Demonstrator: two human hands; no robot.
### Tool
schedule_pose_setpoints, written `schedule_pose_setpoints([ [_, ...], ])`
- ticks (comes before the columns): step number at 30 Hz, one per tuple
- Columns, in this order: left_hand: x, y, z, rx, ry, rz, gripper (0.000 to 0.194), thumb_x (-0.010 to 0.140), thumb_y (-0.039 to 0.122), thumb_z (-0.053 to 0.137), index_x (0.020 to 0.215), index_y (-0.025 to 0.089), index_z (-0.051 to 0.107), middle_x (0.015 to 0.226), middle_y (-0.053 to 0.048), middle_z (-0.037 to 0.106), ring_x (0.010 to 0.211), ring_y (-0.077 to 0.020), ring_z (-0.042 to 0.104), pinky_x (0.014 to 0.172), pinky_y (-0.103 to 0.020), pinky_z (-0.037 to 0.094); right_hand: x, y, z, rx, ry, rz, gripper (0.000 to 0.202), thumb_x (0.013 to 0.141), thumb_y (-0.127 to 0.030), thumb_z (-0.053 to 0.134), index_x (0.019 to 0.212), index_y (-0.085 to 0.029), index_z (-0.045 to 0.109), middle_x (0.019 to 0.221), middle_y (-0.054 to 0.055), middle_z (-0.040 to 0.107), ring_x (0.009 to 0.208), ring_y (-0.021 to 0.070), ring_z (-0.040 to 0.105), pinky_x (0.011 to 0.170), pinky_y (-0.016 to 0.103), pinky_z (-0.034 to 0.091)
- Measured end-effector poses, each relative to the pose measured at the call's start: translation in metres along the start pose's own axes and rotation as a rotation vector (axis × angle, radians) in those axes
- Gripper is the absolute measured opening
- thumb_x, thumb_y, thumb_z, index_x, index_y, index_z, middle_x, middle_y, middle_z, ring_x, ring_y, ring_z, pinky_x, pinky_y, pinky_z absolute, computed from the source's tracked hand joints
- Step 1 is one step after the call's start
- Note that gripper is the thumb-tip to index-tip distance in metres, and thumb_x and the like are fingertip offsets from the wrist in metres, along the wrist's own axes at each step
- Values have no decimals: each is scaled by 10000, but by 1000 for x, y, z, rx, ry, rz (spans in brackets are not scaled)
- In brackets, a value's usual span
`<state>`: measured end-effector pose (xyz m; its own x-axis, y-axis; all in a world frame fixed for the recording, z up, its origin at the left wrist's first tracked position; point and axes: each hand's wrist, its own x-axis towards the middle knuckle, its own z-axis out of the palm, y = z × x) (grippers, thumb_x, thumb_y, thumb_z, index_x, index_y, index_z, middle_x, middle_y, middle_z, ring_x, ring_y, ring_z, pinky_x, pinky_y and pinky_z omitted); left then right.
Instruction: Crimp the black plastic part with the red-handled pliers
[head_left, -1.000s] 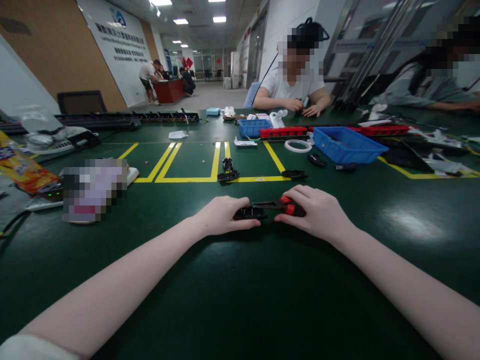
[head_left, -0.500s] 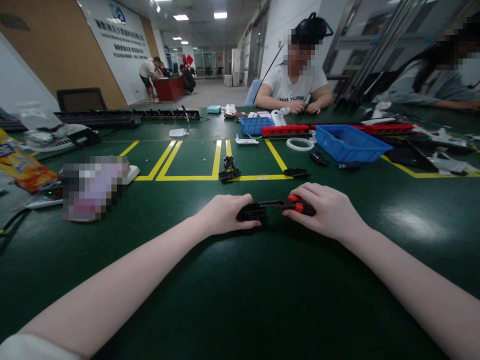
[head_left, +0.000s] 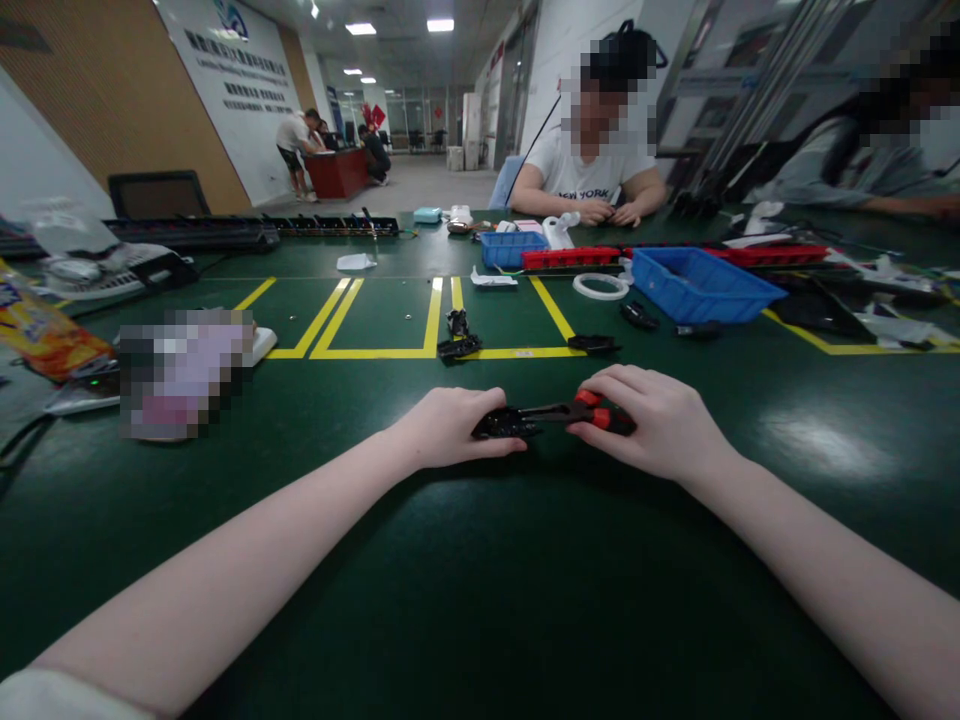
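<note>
Between thumb and fingers, my left hand (head_left: pixel 461 428) grips a small black plastic part (head_left: pixel 510 424) just above the green table. Long-nose pliers (head_left: pixel 581 410) with red-and-black handles are in my right hand (head_left: pixel 649 415), closed round the grips. Their jaws point left and reach the part's upper edge; whether they clamp anything there I cannot tell. Beyond my hands lie similar black parts: a pair of pieces (head_left: pixel 458 346) on the yellow tape, and a flat one (head_left: pixel 594 343) further right.
A blue bin (head_left: pixel 701 287) stands at the right, with black pieces (head_left: pixel 639 316) and a white tape ring (head_left: pixel 600 287) beside it. A phone (head_left: pixel 184 375) lies at the left near a snack bag (head_left: pixel 52 325). Across the table sits a person (head_left: pixel 592 160).
The black part has tilted slightly in my left hand, showing more of its inner side. The pliers' jaws have shifted a little against it.
</note>
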<state>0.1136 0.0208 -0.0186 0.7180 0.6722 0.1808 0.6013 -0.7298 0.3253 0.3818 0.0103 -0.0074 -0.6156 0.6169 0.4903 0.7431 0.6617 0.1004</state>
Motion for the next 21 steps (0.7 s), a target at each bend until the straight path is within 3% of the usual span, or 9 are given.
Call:
schedule_pose_setpoints([
  [14,1,-1,0,11,3,23,397,886,580,508,909,184,517,777,0,617,611,-131,546,525,-221,318,1,-4,2,-43,2,-72,379,838,-499,566,950,-141,623,923,115,675,803,231,614,688,339,459],
  [21,1,-1,0,11,4,24,396,887,581,505,904,186,510,776,2,611,609,-128,537,522,-220,312,3,-6,3,-79,-25,-66,375,840,-515,554,898,-152,627,870,100,664,739,212,581,652,330,433],
])
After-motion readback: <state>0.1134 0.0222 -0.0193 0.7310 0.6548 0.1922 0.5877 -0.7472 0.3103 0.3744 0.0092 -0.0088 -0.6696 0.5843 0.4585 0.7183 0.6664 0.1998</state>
